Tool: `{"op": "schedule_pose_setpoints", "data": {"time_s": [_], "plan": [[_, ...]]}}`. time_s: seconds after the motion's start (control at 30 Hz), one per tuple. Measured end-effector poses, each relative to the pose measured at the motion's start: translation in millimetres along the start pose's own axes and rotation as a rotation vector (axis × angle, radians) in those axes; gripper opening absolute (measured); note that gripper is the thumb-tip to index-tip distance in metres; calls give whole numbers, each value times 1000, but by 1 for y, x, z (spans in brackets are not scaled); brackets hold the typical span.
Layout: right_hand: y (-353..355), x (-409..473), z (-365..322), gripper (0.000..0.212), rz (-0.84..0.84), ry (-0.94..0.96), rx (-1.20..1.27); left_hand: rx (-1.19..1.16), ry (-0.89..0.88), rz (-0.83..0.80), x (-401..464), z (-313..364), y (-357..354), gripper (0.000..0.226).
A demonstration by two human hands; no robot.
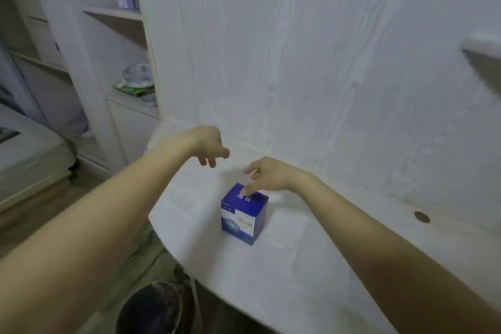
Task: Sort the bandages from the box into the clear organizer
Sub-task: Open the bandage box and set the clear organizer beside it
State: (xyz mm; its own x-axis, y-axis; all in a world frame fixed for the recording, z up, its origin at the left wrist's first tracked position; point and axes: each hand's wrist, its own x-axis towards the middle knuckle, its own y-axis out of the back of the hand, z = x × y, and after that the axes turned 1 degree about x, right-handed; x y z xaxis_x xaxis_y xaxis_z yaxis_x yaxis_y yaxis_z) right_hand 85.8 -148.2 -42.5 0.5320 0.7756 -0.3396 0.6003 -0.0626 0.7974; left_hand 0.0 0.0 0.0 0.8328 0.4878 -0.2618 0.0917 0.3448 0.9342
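White wood-grain wall panels back a pale desk [298, 266], where a blue-and-white bandage box [244, 214] stands upright near the left edge. From the head camera, the right hand [271, 173] reaches over the box — one fingertip touching its top, fingers loosely spread, gripping nothing. Beyond and left of the box, the left hand [210, 146] hovers with loosely curled fingers, empty — a dark bin [157, 309] sits below the desk

Print on the small blue-and-white cardboard box [244, 214] is blurred beyond reading. The dark round bin [154, 309] is cut by the lower edge. Items on the white recessed shelves [122, 12] are too blurred to identify.
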Motion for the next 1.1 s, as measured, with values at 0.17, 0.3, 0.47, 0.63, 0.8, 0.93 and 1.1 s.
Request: {"op": "schedule_pose_setpoints", "data": {"time_s": [0.17,0.3,0.47,0.63,0.8,0.93,1.1], "plan": [[-50,2,24,76,64,78,7,38,-99,93,3,-15,-68,33],[-77,-16,33,64,237,158,45,-54,-259,57,-21,-10,-104,52],[-100,-38,36,74,288,123,174,-77,-369,55,-55,-15,-124,50],[-114,-54,46,88,375,56,236,23,-430,176,-61,-20,-134,62],[-116,-56,51,78,386,42,219,149,-479,187,-56,-13,-129,56],[-116,-56,48,77,395,45,181,222,-485,159,-49,-9,-120,56],[-112,-59,46,75,367,34,152,242,-506,137,-46,-7,-116,50]]}}
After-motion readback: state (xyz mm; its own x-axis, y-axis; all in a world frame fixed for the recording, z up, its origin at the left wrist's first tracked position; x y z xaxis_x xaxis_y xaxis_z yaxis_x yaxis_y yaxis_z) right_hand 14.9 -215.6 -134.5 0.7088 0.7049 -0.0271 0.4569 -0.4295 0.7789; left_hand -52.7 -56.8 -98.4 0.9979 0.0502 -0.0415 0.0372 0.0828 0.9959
